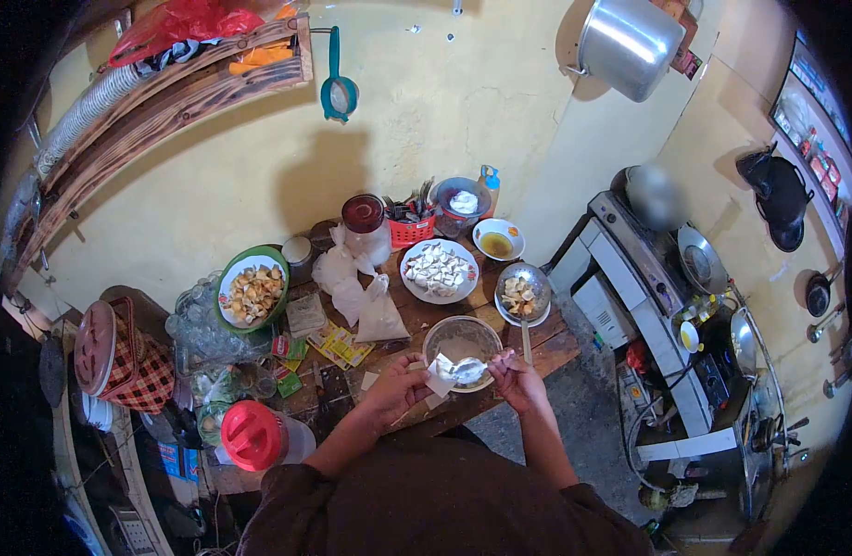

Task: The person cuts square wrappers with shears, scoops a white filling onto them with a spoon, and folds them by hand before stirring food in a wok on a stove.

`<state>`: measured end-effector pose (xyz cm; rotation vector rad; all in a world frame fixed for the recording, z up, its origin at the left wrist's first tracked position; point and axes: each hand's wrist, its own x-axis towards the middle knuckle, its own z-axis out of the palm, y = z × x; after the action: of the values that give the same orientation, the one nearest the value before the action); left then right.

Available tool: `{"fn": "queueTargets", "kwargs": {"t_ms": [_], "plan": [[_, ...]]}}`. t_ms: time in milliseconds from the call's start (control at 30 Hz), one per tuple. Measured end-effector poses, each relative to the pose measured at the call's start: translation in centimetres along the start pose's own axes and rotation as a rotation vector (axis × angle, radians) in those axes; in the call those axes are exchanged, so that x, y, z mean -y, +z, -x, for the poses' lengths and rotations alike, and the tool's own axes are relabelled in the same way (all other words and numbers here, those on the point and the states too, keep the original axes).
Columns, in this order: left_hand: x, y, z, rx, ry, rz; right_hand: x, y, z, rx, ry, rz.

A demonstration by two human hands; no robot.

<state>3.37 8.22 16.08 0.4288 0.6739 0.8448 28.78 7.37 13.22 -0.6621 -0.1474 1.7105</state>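
Observation:
Both hands are over a round bowl [463, 331] near the table's front edge. My left hand [400, 387] pinches a small white wrapper or sheet [438, 378] at the bowl's left rim. The fingers of my right hand [517, 382] are closed on a spoon [467, 371] with white stuff on it, held over the bowl. Pale, cloudy contents show inside the bowl. Behind it stands a plate of white chopped pieces [440, 271]. A strainer ladle with browned pieces [520, 293] rests on a small plate to the right.
Left of the bowl are a bag of white powder [381, 315], yellow sachets [340, 345] and a green-rimmed bowl of browned pieces [252, 289]. A red-lidded pitcher [254, 435] stands front left. The stove [630, 255] is at the right.

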Motion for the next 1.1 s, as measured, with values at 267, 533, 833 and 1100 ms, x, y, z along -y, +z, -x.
{"fn": "queueTargets", "kwargs": {"t_ms": [267, 533, 833, 1100], "plan": [[-0.9, -0.9, 0.0, -0.110, 0.111, -0.086, 0.1, -0.8, -1.9, -0.168, -0.257, 0.089], [-1.9, 0.3, 0.9, -0.097, 0.191, -0.067, -5.1, -1.5, -4.5, -0.218, -0.960, 1.134], [-2.4, 0.1, 1.2, -0.114, 0.239, -0.096, -6.6, -1.5, -3.1, 0.295, -0.486, 2.062], [-2.7, 1.3, 1.9, -0.003, 0.195, -0.181, -3.0, 8.6, 2.9, 0.388, -0.797, 1.326]]}}
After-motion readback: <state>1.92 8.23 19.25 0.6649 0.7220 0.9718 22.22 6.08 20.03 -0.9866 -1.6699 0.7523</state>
